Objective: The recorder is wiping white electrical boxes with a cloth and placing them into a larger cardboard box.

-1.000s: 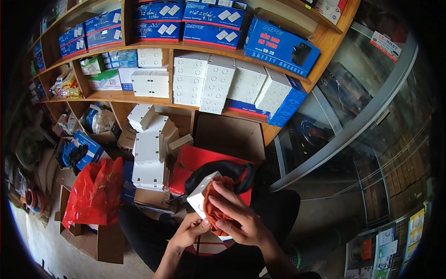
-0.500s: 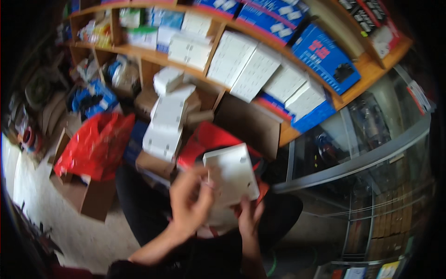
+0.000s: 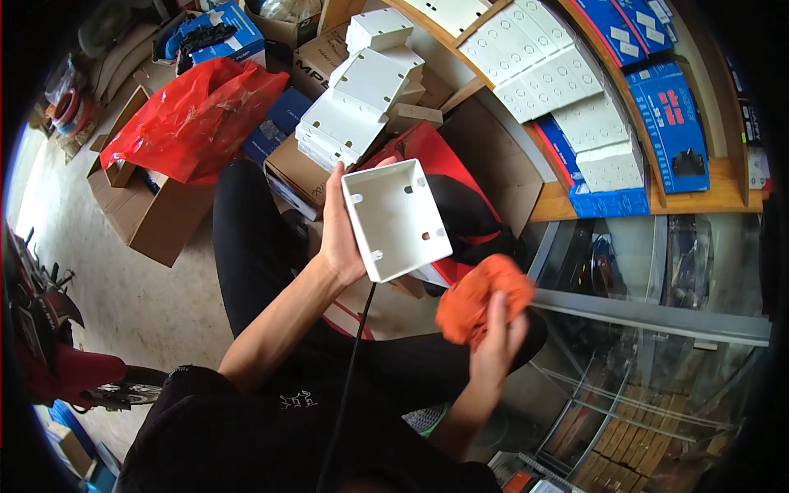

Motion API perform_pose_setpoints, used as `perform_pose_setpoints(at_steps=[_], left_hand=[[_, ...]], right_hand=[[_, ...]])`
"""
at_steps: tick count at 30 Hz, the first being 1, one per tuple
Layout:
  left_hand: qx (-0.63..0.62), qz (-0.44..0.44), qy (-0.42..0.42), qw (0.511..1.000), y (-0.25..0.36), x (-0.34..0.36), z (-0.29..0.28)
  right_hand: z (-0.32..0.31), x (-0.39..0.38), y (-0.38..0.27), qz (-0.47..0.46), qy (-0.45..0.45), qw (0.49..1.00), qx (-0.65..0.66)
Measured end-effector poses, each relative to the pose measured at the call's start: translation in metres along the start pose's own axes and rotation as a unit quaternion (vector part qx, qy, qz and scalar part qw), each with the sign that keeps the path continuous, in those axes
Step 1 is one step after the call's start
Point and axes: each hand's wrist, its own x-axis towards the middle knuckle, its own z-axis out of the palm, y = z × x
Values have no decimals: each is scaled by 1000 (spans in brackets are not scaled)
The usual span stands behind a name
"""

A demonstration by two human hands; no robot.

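A white square plastic mounting box (image 3: 399, 226), hollow side up with holes in its base, rests in my left hand (image 3: 339, 234). My fingers go behind its left wall and are partly hidden there. To its lower right, my right hand (image 3: 496, 341) grips a crumpled orange cloth (image 3: 485, 300), held apart from the box. Beyond my left hand stand stacks of similar white boxes (image 3: 341, 119). A red bag (image 3: 411, 148) lies open just past the held box.
A red plastic bag (image 3: 197, 123) covers a cardboard box (image 3: 168, 218) on the left. Wooden shelves (image 3: 538, 212) with white boxes and blue cartons (image 3: 670, 123) rise at the back right. A glass display case (image 3: 657, 316) stands along my right. A dark cord (image 3: 349, 361) hangs before me.
The white box has turned from its flat back to its hollow side. My left hand now holds it from the left, while my right hand has moved off to the right with the cloth.
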Motion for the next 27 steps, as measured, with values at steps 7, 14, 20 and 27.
perform_pose_setpoints(at_steps=[7,14,20,27], left_hand=[[93,-5,4,996,-29,5,21],[333,48,-35,941,-41,-1,31],[327,-38,64,942,-9,5,31],[323,-138,87,932,-12,14,46]], right_hand=[[59,45,-45,-292,-78,775,-554],[77,52,-12,-119,-79,961,-238],[55,61,-7,-119,-356,885,-277],[62,76,2,-478,-184,701,-497]])
